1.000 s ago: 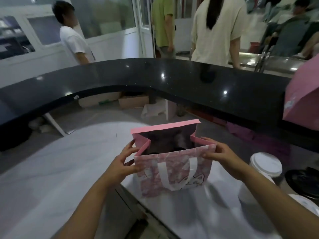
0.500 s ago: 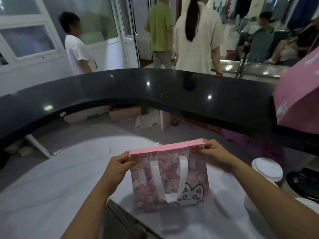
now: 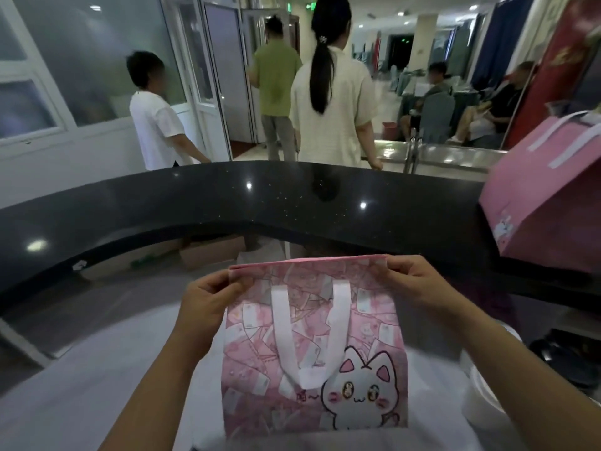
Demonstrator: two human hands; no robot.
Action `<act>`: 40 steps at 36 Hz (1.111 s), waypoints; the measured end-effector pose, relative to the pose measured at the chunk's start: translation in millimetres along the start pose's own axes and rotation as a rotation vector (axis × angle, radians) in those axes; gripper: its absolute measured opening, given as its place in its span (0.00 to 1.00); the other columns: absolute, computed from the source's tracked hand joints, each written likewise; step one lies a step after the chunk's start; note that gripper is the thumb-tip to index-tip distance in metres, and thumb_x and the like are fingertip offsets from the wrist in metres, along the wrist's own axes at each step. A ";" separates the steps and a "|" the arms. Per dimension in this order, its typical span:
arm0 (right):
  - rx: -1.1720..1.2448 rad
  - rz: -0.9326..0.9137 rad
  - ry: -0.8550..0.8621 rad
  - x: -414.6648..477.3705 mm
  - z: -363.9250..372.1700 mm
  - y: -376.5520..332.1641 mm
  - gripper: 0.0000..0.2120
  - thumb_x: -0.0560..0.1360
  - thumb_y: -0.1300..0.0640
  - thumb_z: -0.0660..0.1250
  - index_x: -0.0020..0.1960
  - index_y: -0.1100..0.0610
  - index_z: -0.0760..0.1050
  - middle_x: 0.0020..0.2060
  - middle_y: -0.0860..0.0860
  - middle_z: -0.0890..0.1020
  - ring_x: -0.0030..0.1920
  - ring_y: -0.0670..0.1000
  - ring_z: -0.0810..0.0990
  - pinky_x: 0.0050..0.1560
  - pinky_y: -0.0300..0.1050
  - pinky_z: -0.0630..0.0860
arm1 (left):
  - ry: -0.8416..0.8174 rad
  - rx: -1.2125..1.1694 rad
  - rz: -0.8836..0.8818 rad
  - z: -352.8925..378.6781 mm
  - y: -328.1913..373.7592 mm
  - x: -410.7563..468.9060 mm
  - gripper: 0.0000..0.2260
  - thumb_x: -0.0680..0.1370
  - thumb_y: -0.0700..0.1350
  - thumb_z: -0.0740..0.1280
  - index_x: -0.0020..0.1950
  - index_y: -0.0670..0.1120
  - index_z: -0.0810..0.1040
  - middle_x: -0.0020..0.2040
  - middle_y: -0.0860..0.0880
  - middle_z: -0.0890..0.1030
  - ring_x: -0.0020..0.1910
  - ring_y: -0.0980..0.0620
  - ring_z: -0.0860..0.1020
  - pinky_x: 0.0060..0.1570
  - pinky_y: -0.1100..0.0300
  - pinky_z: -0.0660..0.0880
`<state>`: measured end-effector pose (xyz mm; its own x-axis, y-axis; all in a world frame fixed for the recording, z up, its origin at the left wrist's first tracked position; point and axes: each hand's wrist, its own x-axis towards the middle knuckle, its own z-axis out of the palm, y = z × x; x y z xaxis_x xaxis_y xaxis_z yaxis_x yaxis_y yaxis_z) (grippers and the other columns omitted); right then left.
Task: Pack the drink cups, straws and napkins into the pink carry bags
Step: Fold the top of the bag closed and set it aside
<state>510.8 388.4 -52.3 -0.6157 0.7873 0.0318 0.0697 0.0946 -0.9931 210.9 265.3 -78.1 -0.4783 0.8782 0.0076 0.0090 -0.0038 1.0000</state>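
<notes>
Change: bag mouth, gaping a second ago, is now pressed flat; both hands have gone from the rim's sides to its top corners.
Pink carry bag (image 3: 312,346): centre of view, upright, base down at the table, cat print at the lower right of the near face.
Handle (image 3: 309,336): white loop, hanging flat down the near face.
Left hand (image 3: 208,294): pinches the bag's top left corner, thumb on the near face, fingers curled.
Right hand (image 3: 419,284): pinches the top right corner in the same way.
Table (image 3: 81,385): white, under the bag.
White cup (image 3: 476,402): just right of the bag, mostly hidden under the right forearm.
Second pink bag (image 3: 546,196): far right, tilted, on the black ledge (image 3: 292,196), well apart from the held bag.
Beyond the ledge: several people standing, backs turned.
</notes>
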 end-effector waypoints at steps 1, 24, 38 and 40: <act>-0.019 -0.007 0.002 1.2 -2.8 -3.4 0.13 0.80 0.54 0.64 0.58 0.57 0.83 0.50 0.60 0.85 0.51 0.62 0.85 0.53 0.58 0.81 | -0.020 0.010 0.005 -0.1 2.3 3.4 0.07 0.77 0.43 0.69 0.54 0.46 0.85 0.46 0.45 0.86 0.43 0.43 0.85 0.41 0.50 0.82; -0.009 -0.186 0.346 5.8 -11.8 -22.4 0.17 0.76 0.66 0.68 0.61 0.51 0.76 0.44 0.60 0.84 0.44 0.62 0.85 0.39 0.57 0.83 | -0.272 -0.035 0.132 11.8 30.9 35.2 0.17 0.78 0.35 0.68 0.60 0.55 0.78 0.49 0.45 0.84 0.50 0.39 0.84 0.43 0.47 0.83; -0.137 -0.165 0.223 -6.7 -28.9 -26.4 0.17 0.78 0.72 0.61 0.50 0.56 0.85 0.48 0.58 0.85 0.48 0.68 0.82 0.46 0.70 0.78 | -0.436 -0.050 0.100 5.0 36.8 34.7 0.16 0.78 0.36 0.64 0.41 0.52 0.87 0.48 0.47 0.84 0.53 0.39 0.81 0.40 0.56 0.83; -0.112 -0.148 0.201 -8.5 -30.1 -29.0 0.22 0.78 0.74 0.58 0.44 0.55 0.87 0.46 0.55 0.85 0.44 0.60 0.85 0.37 0.52 0.82 | -0.471 -0.050 0.096 2.4 40.4 35.4 0.05 0.75 0.44 0.73 0.40 0.50 0.87 0.47 0.46 0.84 0.54 0.39 0.81 0.39 0.57 0.82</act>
<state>537.6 397.3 -20.3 -0.4582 0.8641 0.2083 0.0836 0.2752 -0.9577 196.5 297.4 -37.5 -0.0271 0.9938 0.1082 -0.0144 -0.1087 0.9940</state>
